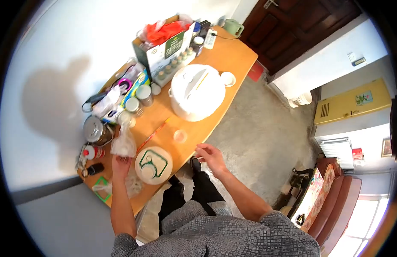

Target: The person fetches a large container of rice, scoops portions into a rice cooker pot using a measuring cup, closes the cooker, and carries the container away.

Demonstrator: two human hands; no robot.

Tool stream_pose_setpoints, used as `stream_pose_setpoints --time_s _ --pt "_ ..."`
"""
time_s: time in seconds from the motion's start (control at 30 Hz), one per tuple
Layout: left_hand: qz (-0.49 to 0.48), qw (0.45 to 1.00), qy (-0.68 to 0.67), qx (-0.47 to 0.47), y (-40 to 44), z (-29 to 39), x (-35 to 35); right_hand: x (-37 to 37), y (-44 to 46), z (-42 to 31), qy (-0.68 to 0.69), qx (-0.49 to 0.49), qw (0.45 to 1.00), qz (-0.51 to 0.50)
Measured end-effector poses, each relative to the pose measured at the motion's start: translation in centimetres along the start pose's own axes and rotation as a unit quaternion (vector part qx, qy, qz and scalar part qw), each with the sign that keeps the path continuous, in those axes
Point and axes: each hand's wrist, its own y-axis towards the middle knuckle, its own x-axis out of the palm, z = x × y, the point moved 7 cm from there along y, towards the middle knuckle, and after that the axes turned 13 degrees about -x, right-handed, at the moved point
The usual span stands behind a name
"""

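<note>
My left hand [121, 165] is at the near left of the wooden table, its fingers closed on the lower end of a translucent plastic bag [123, 143]. Beside it stands a round white container [165, 173] with a green handle on top. My right hand [212, 160] hovers by the table's front edge, fingers loosely bent and apart, with nothing visible in it. A small clear cup [180, 136] is the closest thing to it. Behind the bag lies a thin red stick-like packet [153, 134]. Farther back sits a large white lidded bucket [183, 107].
Jars [144, 95], a metal pot [95, 129] and a box with a red bag [177, 49] line the wall side of the wooden table [239, 49]. A white roll [228, 79] sits near its front edge. A green frame-like item [105, 195] lies at the left corner.
</note>
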Motion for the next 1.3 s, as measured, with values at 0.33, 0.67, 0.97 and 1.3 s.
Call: stream_pose_setpoints --time_s 0.33,0.67,0.97,1.3 --pt "0.032 0.999 0.026 -0.001 5.8 -1.9 -5.4 -20.5 21.0 2.8 0.008 0.004 0.984 0.178" --pt "0.177 0.978 0.103 0.037 -3.2 -3.8 -2.8 -24.8 39.6 4.4 0.163 0.070 0.960 0.217" --pt "0.353 0.911 0.164 0.135 -14.1 -4.6 -1.2 -26.1 44.4 6.3 0.203 0.027 0.965 0.166" --pt "0.332 0.880 0.107 0.323 -23.4 -3.4 8.2 -28.5 29.1 -0.9 0.161 -0.038 0.977 0.132"
